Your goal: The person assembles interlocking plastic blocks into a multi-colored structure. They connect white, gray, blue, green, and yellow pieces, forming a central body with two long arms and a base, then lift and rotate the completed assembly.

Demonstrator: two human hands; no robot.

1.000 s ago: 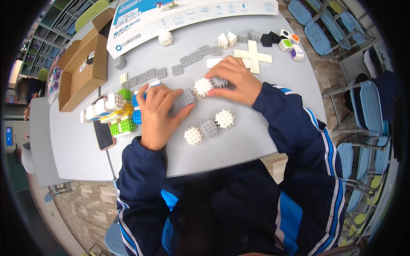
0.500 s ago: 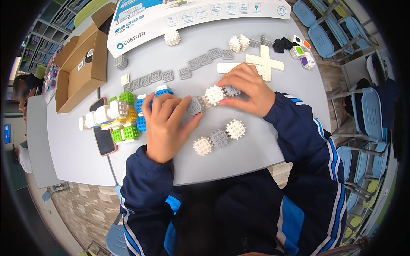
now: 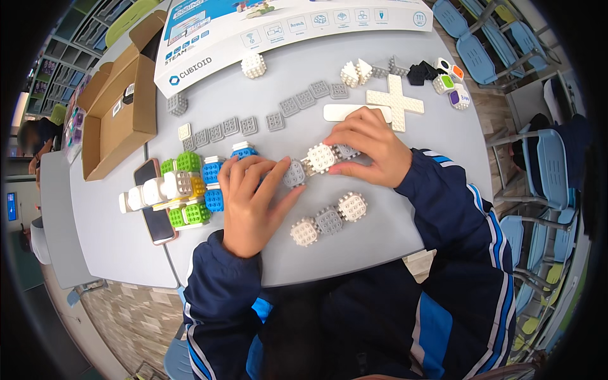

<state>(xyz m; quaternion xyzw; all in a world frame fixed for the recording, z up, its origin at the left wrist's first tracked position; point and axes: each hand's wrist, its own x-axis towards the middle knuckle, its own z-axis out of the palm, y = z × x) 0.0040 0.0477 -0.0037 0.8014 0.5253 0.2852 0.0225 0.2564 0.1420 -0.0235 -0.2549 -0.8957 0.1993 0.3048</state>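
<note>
My left hand [image 3: 250, 206] has its thumb and forefinger closed on the grey block [image 3: 294, 172], pinching it at its upper and lower edges. My right hand [image 3: 373, 152] grips the white block [image 3: 321, 158], with the thumb at the lower side and the forefinger at the upper side. A second grey block [image 3: 346, 151] sits inside this right grip, partly covered by my fingers. These three blocks make one slanting line above the middle of the table [image 3: 354, 253]; whether the first grey one is fully joined to the white one, I cannot tell.

Nearer to my body lies a similar row [image 3: 329, 220] of three, grey between two white. Just beside my left hand, on its left, there are blue blocks [image 3: 213, 199], and next to them green blocks [image 3: 188, 162]. A phone [image 3: 159, 226] lies partly under this group. Beyond my right hand I see a white flat bar [image 3: 342, 113] and a white cross-shaped plate [image 3: 396, 101]. Farther away stands a large white box [image 3: 278, 50].
</note>
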